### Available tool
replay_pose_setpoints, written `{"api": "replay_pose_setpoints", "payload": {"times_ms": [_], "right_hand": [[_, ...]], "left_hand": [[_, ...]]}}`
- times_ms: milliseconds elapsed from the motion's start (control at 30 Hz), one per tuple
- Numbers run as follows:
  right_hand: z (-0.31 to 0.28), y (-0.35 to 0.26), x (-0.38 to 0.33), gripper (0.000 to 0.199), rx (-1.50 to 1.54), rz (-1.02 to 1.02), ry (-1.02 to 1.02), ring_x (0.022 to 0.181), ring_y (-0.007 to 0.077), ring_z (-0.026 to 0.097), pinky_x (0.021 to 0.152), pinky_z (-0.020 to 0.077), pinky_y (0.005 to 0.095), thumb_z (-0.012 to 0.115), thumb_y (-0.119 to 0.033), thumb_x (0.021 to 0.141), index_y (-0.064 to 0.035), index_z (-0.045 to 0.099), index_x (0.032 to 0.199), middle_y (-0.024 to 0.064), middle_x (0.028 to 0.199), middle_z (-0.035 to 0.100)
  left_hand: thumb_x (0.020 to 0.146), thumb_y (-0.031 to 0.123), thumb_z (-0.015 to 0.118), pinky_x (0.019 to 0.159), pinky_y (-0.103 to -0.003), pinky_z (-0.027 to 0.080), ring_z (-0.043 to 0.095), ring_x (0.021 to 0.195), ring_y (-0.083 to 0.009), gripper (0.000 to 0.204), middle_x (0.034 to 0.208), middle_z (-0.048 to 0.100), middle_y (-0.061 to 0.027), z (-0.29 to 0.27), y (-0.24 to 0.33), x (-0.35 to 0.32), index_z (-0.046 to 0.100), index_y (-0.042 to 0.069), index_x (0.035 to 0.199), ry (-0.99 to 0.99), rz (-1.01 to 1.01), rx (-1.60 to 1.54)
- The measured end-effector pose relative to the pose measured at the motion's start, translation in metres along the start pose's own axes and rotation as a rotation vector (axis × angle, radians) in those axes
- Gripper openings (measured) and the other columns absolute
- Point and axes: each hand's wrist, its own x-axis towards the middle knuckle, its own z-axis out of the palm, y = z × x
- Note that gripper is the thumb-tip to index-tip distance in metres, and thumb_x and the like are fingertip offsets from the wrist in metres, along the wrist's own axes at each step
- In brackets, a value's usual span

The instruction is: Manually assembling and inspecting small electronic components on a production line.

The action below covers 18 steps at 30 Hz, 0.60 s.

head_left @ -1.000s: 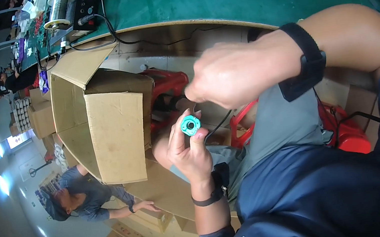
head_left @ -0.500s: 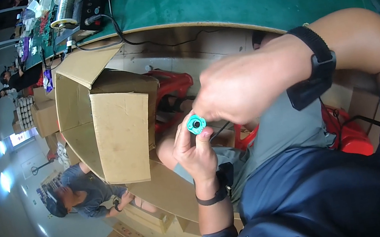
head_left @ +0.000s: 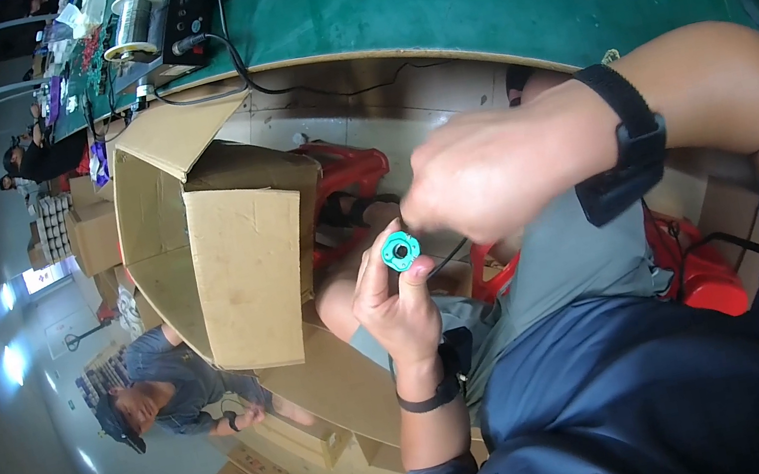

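hands at lap level: your left hand [head_left: 402,304] pinches a small teal ring [head_left: 400,251] at its fingertips; your right hand [head_left: 490,172], fingers closed, touches it from above, beside an open cardboard box [head_left: 243,271].

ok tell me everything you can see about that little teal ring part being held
The teal ring part is small and round, plastic-looking, with a dark centre hole facing the camera. The left hand pinches it at the fingertips, above the lap. The right hand touches its upper right edge; a thin dark wire runs from beside it.
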Motion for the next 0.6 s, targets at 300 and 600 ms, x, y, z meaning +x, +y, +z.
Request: {"api": "replay_pose_setpoints", "payload": {"times_ms": [300, 600], "right_hand": [[0.012, 0.012, 0.007, 0.004, 0.012, -0.068, 0.187, 0.061, 0.0406, 0.062, 0.053, 0.0476, 0.0485, 0.064, -0.007, 0.077, -0.0028, 0.064, 0.078, 0.0191, 0.064, 0.062], [0.004, 0.006, 0.009, 0.006, 0.186, -0.120, 0.004, 0.065, 0.0393, 0.064, 0.056, 0.0489, 0.0495, 0.061, -0.008, 0.081, -0.0039, 0.065, 0.079, 0.0195, 0.068, 0.064]], "left_hand": [[0.089, 0.018, 0.077, 0.083, -0.026, 0.051, 0.063, 0.094, -0.0139, 0.043, 0.105, 0.069, -0.0083, 0.003, 0.003, -0.002, 0.064, -0.004, 0.123, 0.011, -0.059, -0.130], [0.089, 0.015, 0.075, 0.084, -0.027, 0.052, 0.065, 0.095, -0.0155, 0.042, 0.104, 0.069, -0.0091, -0.006, 0.000, 0.003, 0.064, -0.005, 0.124, -0.004, -0.026, 0.059]]}}
